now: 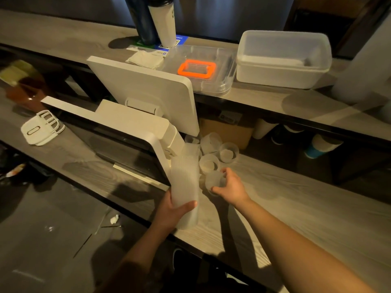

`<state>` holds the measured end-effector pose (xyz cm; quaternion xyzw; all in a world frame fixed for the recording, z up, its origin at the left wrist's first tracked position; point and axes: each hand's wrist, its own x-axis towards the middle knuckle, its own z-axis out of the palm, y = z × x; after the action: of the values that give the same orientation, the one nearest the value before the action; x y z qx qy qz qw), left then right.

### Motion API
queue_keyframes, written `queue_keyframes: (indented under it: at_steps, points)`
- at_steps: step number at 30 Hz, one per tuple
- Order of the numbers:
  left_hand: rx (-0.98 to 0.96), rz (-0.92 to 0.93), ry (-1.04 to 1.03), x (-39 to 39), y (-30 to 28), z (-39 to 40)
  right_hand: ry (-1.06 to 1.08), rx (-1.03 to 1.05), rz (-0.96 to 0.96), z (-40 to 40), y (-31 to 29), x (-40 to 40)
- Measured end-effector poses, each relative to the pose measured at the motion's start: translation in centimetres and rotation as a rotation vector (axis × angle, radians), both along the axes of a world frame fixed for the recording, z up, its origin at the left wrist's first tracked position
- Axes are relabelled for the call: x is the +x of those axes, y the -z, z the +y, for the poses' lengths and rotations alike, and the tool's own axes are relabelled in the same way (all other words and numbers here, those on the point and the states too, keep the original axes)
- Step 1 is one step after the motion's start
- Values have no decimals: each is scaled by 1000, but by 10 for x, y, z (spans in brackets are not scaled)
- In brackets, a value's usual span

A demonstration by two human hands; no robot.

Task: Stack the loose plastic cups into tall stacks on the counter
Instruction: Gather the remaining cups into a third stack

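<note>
A tall stack of frosted clear plastic cups (185,182) stands on the wooden counter (296,199), leaning slightly. My left hand (171,210) is wrapped around its lower part. Just to the right, my right hand (228,185) grips a single loose cup (212,179) by its rim. Behind it, several more loose cups lie and stand on the counter, among them one (209,163) directly behind and one (228,152) further right.
A white point-of-sale terminal (135,125) with two screens stands left of the stack. On the raised shelf behind are a white plastic tub (283,60), a clear lid with an orange handle (197,69) and two tumblers (160,20). A white holder (41,129) sits at far left.
</note>
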<state>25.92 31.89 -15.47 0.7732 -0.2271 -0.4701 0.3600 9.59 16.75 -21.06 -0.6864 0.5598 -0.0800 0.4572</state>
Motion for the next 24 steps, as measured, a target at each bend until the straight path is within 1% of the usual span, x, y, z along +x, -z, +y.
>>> queue_keyframes:
  at_steps: [4,7,9,14,18,20,24]
  points:
    - [5,-25,49,-5,-2,0,78,-7,4,-5,-2,-27]
    - [4,-55,108,-9,-4,-2,166,10,-71,-11,-10,-47]
    - [0,-75,151,-12,-7,-5,228,13,-170,-15,-23,-56]
    - [-18,-152,219,-19,-11,-12,390,97,-478,-26,-64,-66]
    - [2,-243,292,-23,-14,-17,408,121,-645,-28,-88,-67]
    - [6,-286,336,-26,-16,-19,364,133,-638,-27,-95,-65]
    - [-9,-315,393,-32,-24,-23,205,70,-500,-20,-98,-64]
